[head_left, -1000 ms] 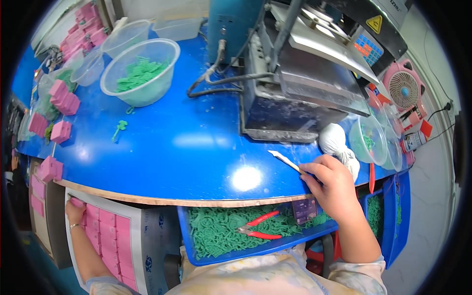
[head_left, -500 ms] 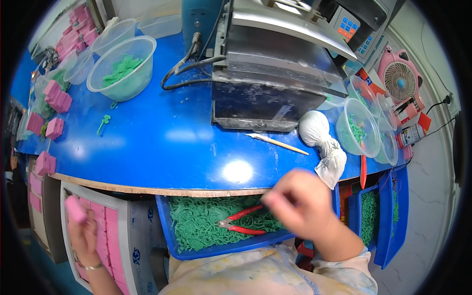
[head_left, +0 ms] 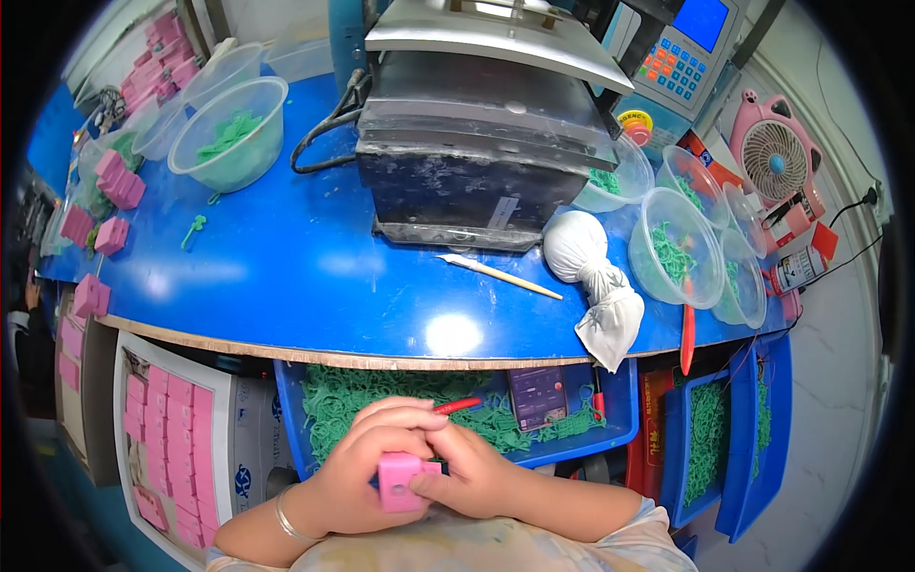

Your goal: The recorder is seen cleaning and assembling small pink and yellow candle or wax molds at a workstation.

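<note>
Both hands meet low in the middle, in front of my body. My left hand [head_left: 353,467] is wrapped round a small pink block [head_left: 398,484] with a round mark on its face. My right hand [head_left: 467,467] grips the same block from the other side, its thumb pressed on the edge. Behind the hands lies a blue bin [head_left: 621,419] of thin green rubbery strands [head_left: 334,405]. One red handle of a pair of side cutters [head_left: 459,405] sticks out beyond my fingers; the rest is hidden. A phone [head_left: 538,398] rests in the bin's right part.
To the left stands a white-edged box of pink blocks [head_left: 179,419]. On the blue table [head_left: 315,286] are a press [head_left: 477,181], a wooden-handled knife [head_left: 500,275], a tied white cloth bundle [head_left: 596,276] and clear bowls [head_left: 229,157]. More blue bins [head_left: 742,458] stand at right.
My left hand has brought the pink block from beside the box at left to the middle. My right hand has come down and left to grip it too. The phone has come into sight.
</note>
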`<state>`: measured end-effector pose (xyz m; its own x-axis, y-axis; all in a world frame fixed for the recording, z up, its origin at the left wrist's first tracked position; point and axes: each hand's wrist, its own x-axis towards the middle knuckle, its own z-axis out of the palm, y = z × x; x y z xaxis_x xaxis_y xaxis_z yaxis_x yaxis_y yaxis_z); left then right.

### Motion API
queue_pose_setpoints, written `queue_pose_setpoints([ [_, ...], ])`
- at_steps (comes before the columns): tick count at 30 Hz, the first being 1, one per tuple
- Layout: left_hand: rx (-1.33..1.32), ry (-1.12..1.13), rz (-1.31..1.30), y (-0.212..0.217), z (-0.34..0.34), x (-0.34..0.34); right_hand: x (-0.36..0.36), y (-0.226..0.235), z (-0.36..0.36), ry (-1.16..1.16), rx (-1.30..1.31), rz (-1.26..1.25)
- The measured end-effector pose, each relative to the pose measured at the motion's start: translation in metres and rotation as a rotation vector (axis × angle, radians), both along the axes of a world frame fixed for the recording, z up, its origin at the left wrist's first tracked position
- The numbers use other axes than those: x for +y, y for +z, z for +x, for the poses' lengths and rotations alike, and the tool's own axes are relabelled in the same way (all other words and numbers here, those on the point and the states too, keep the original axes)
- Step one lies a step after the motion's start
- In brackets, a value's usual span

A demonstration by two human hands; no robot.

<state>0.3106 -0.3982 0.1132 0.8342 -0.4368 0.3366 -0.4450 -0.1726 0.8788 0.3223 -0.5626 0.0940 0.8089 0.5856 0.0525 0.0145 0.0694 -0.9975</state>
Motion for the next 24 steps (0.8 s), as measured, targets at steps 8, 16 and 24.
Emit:
queue_pose_setpoints([
  [8, 0.377, 0.023, -0.49, -0.012, -0.007, -0.006, -0.007, 0.005, 0.006, 0.165, 0.058, 0.068],
  [16, 0.825, 0.105, -1.17, -0.01, -0.008, -0.011, 0.002, 0.004, -0.001, 0.027, 0.525, 0.501],
  [24, 0.833, 0.034, -1.18, -0.009, -0.008, 0.001, 0.007, 0.016, 0.025, -0.316, 0.567, 0.276],
])
